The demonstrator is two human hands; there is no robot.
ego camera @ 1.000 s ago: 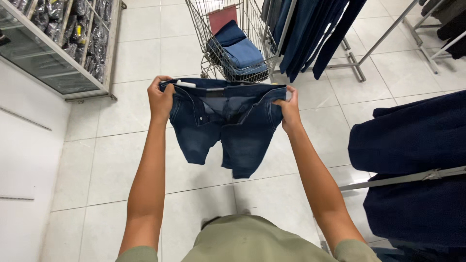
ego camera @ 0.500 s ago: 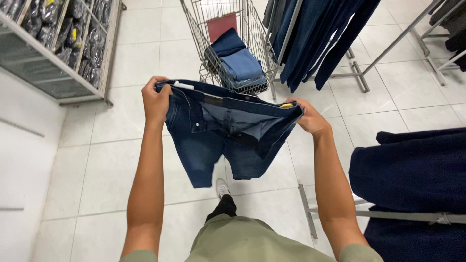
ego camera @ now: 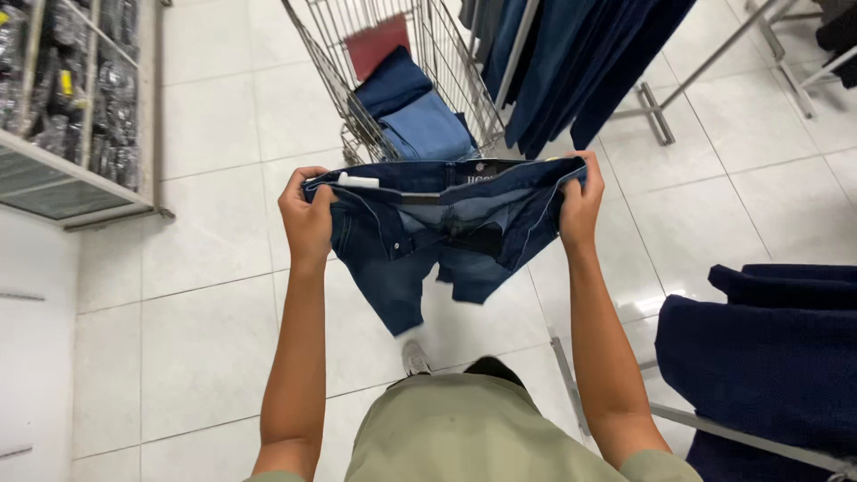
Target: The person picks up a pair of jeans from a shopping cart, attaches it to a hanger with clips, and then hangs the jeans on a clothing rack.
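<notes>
I hold a pair of dark blue jeans (ego camera: pixel 428 241) stretched out by the waistband in front of me, legs hanging folded below. My left hand (ego camera: pixel 306 217) grips the left end of the waistband. My right hand (ego camera: pixel 580 201) grips the right end. Just beyond the jeans stands a wire shopping cart (ego camera: pixel 357 116) with folded blue jeans (ego camera: pixel 420 120) and a red item (ego camera: pixel 377 45) inside it.
Dark blue garments hang on a rack (ego camera: pixel 571 62) at the upper right. More dark fabric (ego camera: pixel 768 348) hangs on a rail at the lower right. A wire shelf of packaged goods (ego camera: pixel 71 107) stands at the left. The floor is white tile (ego camera: pixel 196 295).
My hands have pulled the waistband wider and level. The cart sits closer to me than before, and my foot has stepped forward under the jeans.
</notes>
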